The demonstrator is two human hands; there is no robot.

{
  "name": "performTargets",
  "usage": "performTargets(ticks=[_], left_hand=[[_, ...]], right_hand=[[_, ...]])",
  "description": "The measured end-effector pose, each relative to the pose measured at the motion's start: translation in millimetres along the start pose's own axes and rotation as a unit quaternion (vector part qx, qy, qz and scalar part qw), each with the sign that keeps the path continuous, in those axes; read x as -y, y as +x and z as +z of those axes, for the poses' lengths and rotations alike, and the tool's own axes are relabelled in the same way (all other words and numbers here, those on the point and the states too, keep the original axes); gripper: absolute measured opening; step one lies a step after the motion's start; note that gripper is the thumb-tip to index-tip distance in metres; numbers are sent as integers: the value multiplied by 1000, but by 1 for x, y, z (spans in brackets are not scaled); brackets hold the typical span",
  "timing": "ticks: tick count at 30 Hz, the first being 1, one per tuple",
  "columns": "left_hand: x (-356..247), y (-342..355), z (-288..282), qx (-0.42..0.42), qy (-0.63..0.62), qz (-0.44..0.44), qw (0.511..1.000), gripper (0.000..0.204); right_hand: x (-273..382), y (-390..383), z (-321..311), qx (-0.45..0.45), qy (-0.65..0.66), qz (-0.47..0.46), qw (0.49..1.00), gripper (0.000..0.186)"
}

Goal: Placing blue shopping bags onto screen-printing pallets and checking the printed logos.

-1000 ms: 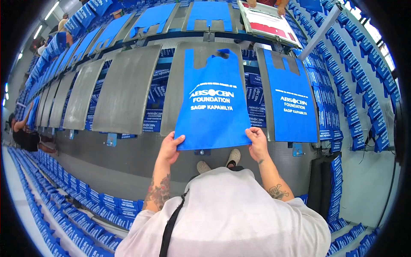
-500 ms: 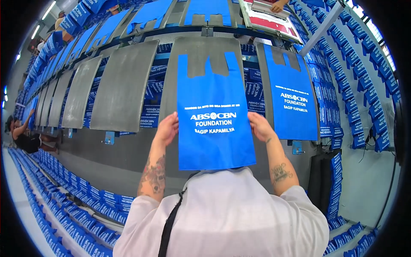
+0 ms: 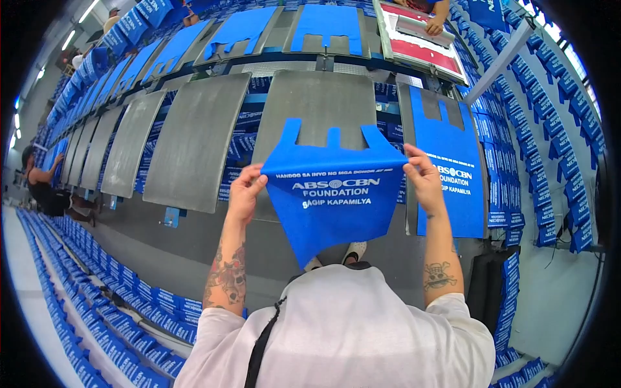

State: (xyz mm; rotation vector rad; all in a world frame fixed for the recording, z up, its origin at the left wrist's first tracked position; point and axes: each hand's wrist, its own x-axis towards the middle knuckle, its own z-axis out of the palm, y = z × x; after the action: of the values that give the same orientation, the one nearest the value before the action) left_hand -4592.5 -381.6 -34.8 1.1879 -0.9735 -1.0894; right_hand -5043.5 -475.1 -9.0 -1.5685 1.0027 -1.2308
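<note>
A blue fabric bag (image 3: 339,226) with white print and cut-out handles is stretched between my two hands. My left hand (image 3: 246,189) pinches its left edge and my right hand (image 3: 424,178) pinches its right edge. The fabric is taut and creased between them. Its handle end lies over the grey board (image 3: 323,97) ahead, and its lower part hangs down towards me, one corner dipping to the left. Beside my right hand, another printed blue bag (image 3: 447,216) lies flat on the neighbouring board.
Bare grey boards (image 3: 197,139) line up to my left. Across the rail, blue bags (image 3: 326,29) lie on a second row. A co-worker's hand (image 3: 435,26) is at a framed printing screen (image 3: 404,55). Racks of blue bags (image 3: 543,129) surround me, and another person (image 3: 45,181) stands far left.
The bag has gone from hanging flat to being pulled taut and folded across its middle. Both hands have shifted further apart, and my right hand has risen.
</note>
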Motion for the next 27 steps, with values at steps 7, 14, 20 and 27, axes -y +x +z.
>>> performTargets(ticks=[7,14,20,27], left_hand=[[-82,46,23,-8,-67,105,992,29],[-105,77,19,18,-15,173,985,45],[-135,76,24,13,107,162,981,20],[-95,-11,10,23,300,333,894,15]], right_hand=[[74,65,9,11,87,-24,996,23],[86,105,10,51,-40,-51,997,46],[98,114,11,6,-244,-49,968,19],[56,34,4,91,-61,-74,991,28]])
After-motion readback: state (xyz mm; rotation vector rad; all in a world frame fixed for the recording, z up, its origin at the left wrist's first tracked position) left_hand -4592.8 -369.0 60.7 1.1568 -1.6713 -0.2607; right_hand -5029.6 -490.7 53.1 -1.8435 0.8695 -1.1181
